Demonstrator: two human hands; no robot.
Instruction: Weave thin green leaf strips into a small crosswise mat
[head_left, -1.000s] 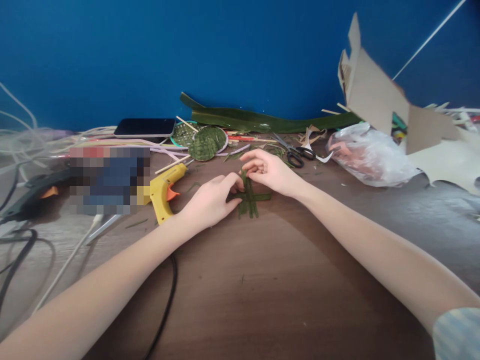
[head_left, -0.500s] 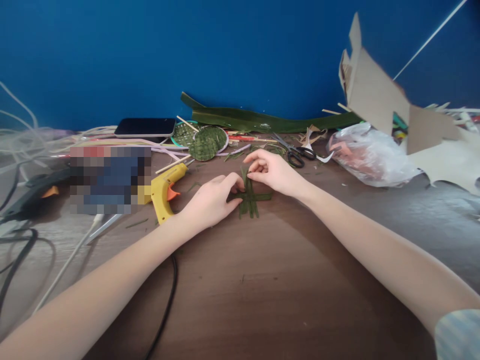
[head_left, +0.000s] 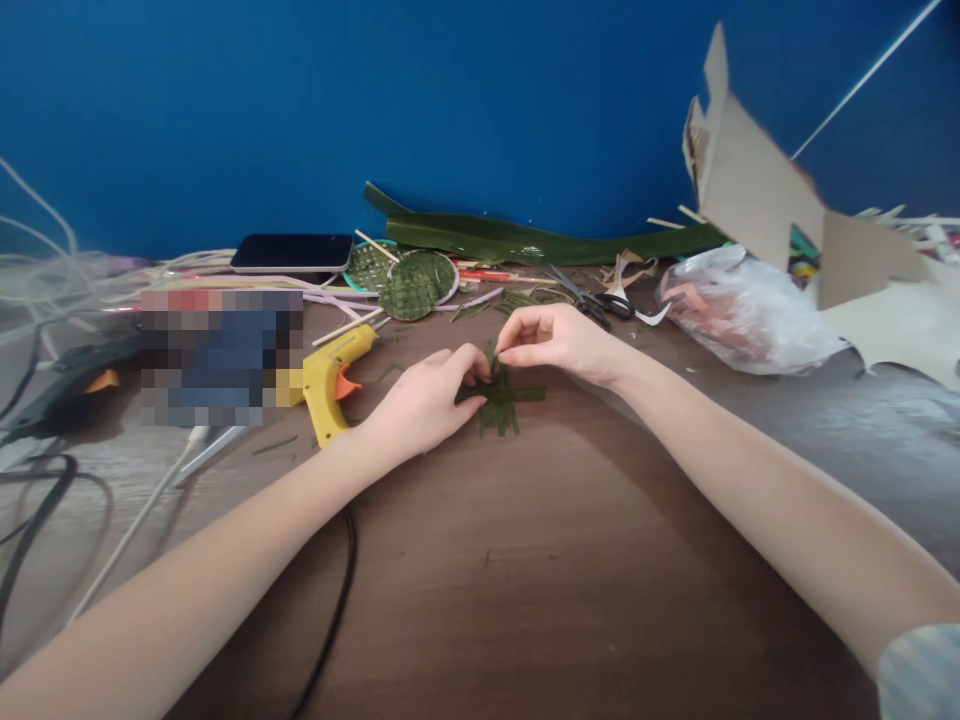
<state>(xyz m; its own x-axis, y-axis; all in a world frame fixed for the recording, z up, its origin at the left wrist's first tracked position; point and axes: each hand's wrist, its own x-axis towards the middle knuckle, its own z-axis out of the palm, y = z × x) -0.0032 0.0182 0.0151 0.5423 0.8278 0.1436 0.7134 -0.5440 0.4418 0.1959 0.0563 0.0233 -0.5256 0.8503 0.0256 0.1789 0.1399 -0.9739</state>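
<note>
Seen from beside the worktop, the person works a small cross of dark green leaf strips that lies flat on the wood, near the middle of the surface and between both hands. The left hand has its grip closed on the left side of the cross: thumb and forefinger pinch the end of the crosswise strip and pin the crossing down. The right hand has its grip closed too, thumb and forefinger nipping the far tip of an upright strip. The step in hand appears to be seating one strip against the others. To do it well, by my judgement: hold the left-hand pinch right at the crossing, so that the laid strips do not fan apart; draw the pinched strip with the right hand along its own length, not sideways, since a thin leaf strip is likely to split along the grain or crease if twisted; press each strip snug beside its neighbour before releasing either pinch. A yellow glue gun lies just left of the left hand, and a black cable passes beneath the left forearm toward the near edge. Two woven discs, scissors and a long whole leaf lie beyond, toward the blue wall, apart from the work
</note>
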